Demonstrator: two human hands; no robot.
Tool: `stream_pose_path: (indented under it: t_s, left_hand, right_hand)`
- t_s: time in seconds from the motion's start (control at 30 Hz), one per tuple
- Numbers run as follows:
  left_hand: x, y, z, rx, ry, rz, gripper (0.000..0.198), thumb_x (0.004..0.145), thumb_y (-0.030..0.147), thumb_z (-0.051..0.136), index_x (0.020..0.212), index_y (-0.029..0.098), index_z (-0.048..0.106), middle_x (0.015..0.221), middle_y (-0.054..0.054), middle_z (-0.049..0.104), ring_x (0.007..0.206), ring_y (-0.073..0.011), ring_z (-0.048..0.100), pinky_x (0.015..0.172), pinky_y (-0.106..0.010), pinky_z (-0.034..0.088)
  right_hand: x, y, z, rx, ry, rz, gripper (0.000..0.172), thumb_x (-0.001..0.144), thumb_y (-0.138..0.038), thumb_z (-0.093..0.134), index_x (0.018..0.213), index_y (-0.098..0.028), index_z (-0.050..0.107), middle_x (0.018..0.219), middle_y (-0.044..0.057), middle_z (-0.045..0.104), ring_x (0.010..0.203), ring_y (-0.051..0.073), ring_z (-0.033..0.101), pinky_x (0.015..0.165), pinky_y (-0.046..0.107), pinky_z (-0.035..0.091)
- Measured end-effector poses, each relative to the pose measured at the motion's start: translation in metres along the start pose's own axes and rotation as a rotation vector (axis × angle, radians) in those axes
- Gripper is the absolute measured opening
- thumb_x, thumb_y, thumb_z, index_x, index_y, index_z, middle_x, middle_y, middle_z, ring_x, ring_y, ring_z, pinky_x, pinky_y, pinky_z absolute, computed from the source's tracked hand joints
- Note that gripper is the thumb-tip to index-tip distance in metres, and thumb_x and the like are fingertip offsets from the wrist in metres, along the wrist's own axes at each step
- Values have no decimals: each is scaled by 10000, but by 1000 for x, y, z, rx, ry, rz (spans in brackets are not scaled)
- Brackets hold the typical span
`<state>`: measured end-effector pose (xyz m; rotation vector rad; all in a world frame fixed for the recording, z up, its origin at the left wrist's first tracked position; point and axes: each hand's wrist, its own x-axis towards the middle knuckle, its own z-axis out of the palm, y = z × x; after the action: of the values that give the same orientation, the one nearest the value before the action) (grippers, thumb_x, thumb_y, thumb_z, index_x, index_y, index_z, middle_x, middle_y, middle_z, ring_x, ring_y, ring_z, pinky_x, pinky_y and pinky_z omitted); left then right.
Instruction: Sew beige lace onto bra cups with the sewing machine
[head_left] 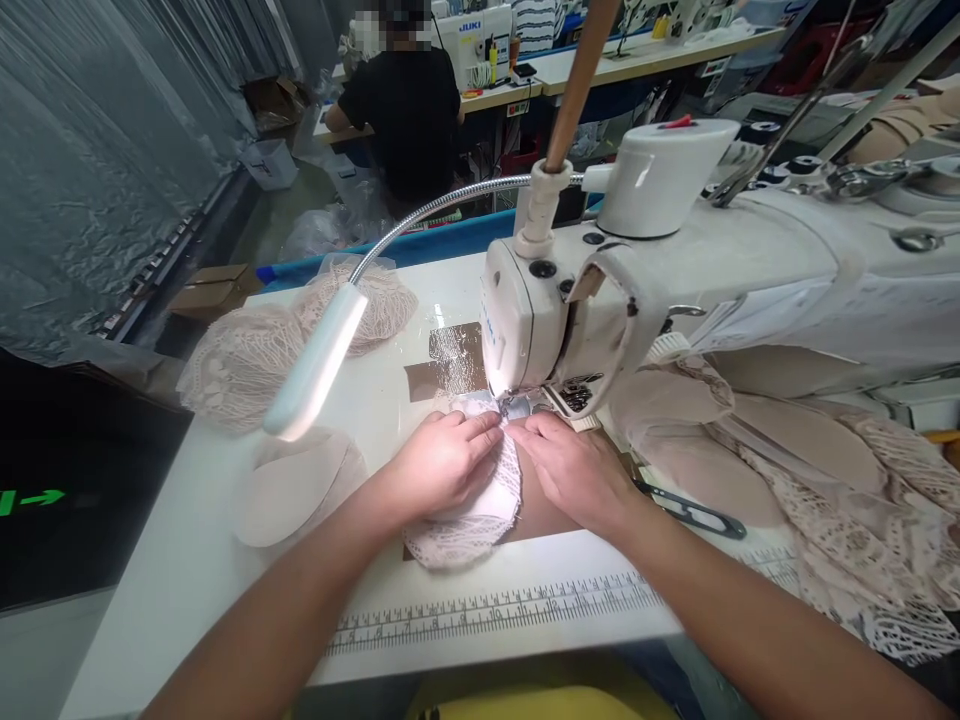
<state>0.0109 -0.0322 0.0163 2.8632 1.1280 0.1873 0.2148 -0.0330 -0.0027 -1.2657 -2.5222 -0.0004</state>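
Observation:
A rounded, pale lace piece (457, 545) with a white layer and frayed edge lies under the presser foot of a white sewing machine (525, 320). My left hand (450, 458) rests flat on it, fingers stretched towards the needle area and covering part of the lace. On the other side, my right hand (570, 468) lies on the brown machine bed (540, 515), its extended fingertips at the lace edge close to the foot. Neither hand visibly pinches the fabric. The needle tip is too small to make out.
Lace pieces (244, 365) and a smooth beige oval piece (289, 490) lie left, below a lamp (319, 365). Thread snips (694, 510) and a pile of beige lace pieces (810, 450) are on the right. A ruler strip (495, 612) runs along the front. Another person (401, 110) sits beyond.

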Motion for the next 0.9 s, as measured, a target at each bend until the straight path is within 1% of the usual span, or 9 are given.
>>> stream_pose_path:
  t_s: [0.1,0.2,0.3,0.43,0.53,0.63,0.73,0.9]
  left_hand:
    - [-1,-2,1,-40,37,33,375,940,252,391,1236,106,570,1274,-144,588,968,-255,576,800,-419,489]
    - [-2,-3,1,-147,55,72,311,918,208,421,1152,120,606,1195,-127,623,1012,-237,572,841,-390,485]
    - [-2,-2,-1,-206,51,78,277,921,215,419,1099,133,616,1099,-116,645,956,-217,595,808,-363,495]
    - [-1,-1,-3,-200,31,78,269,923,221,426,1108,126,597,1043,-109,644,920,-210,604,784,-348,504]
    - [-1,0,-1,-195,29,81,276,926,212,425,1132,110,579,1084,-120,636,969,-214,601,814,-346,507]
    - [-1,2,1,-145,54,69,312,940,226,408,1178,94,559,1193,-141,610,1023,-239,593,842,-380,503]
    - [0,2,4,-77,59,39,349,948,252,398,1213,88,554,1277,-153,573,1008,-256,594,833,-411,500]
    - [2,-2,7,-3,29,19,389,961,273,372,1264,99,543,1319,-144,554,970,-259,566,802,-416,486]
  right_hand:
    - [-1,0,-2,39,-18,-2,344,841,-47,431,1020,-172,696,798,42,607,654,142,470,569,272,290]
    - [-3,2,-4,104,-34,-13,347,851,-46,421,1016,-175,698,810,44,615,693,142,501,593,268,307]
    - [-4,2,-5,128,-39,-25,334,865,-63,417,994,-182,702,792,41,607,692,144,501,585,271,298]
    - [-4,3,-4,131,-48,-40,340,871,-57,403,992,-170,700,776,43,592,694,144,495,583,274,293]
    - [-5,3,-4,116,-56,-46,333,880,-64,404,1003,-162,696,762,42,583,707,146,498,585,273,295]
    - [-6,2,-2,88,-43,-45,322,881,-71,416,1012,-166,695,768,42,592,716,147,501,587,273,297]
    - [-5,1,0,32,-33,-34,317,871,-69,427,1002,-178,695,766,38,606,702,150,501,584,279,297]
    - [0,-3,1,-56,-54,13,326,855,-73,435,1044,-181,677,800,42,636,692,162,524,559,292,295]
